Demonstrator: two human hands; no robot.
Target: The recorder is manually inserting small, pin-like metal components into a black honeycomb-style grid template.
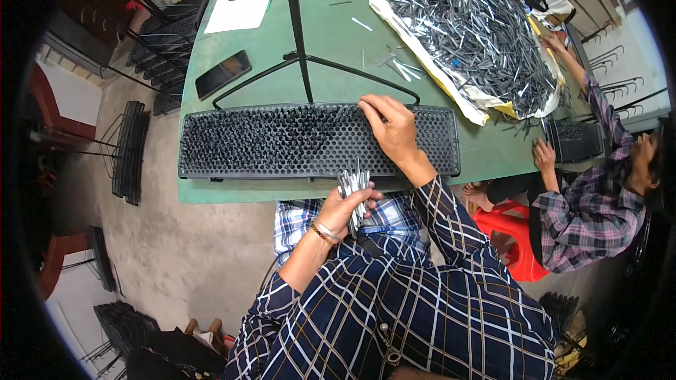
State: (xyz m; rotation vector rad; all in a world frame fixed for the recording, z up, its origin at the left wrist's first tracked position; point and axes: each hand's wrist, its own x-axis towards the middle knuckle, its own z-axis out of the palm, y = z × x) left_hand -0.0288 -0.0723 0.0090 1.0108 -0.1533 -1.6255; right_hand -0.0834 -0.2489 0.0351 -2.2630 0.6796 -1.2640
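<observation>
In front of me a long black rack (436, 142) with rows of round holes lies on the table. Its left and middle part bristles with dark upright pieces, while the holes toward the right look bare. My left hand (341, 210) is closed round a bundle of thin grey strips (354, 190), just off the rack's near edge. Over the right half of the rack, my right hand (394, 129) has its fingers bent and drawn together near the far edge. What its fingertips hold, if anything, is too small to make out.
A heap of grey strips (472, 35) fills a white sack at the far right. A black metal stand (296, 21) rises behind the rack. A phone (223, 74) and paper (238, 10) lie left on the green table (331, 35). A co-worker (591, 211) sits at right.
</observation>
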